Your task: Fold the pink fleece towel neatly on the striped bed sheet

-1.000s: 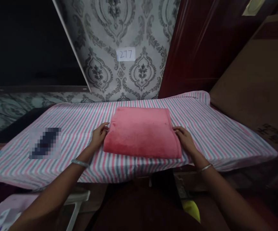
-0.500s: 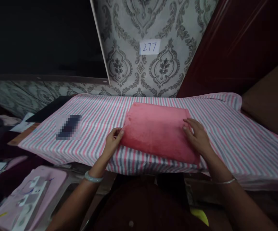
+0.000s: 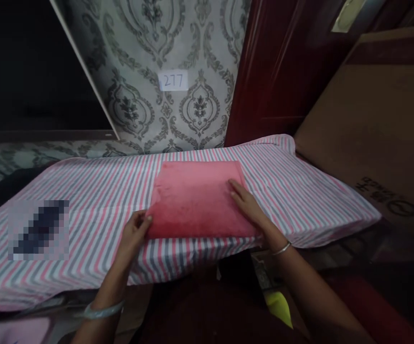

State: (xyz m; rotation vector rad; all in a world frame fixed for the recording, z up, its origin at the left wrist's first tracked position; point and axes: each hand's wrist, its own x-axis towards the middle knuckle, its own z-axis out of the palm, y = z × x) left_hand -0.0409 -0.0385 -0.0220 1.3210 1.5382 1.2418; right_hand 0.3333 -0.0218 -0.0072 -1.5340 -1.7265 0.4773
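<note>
Gripping near-left corner of folded pink towel, left hand is pinching its edge. Right hand is lying flat, fingers together, pressing towel's right side. Towel is sitting mid striped tabletop. Beyond, paper label is sticking to patterned wall.

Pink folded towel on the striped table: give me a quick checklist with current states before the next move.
1. Pink folded towel lying flat on the striped cloth: ok.
2. Left hand at the towel's near left corner: ok.
3. Right hand resting flat on the towel's right side: ok.
4. Left grip closed on the corner: cannot tell.
5. Towel edges squared: cannot tell, dim light.
</note>
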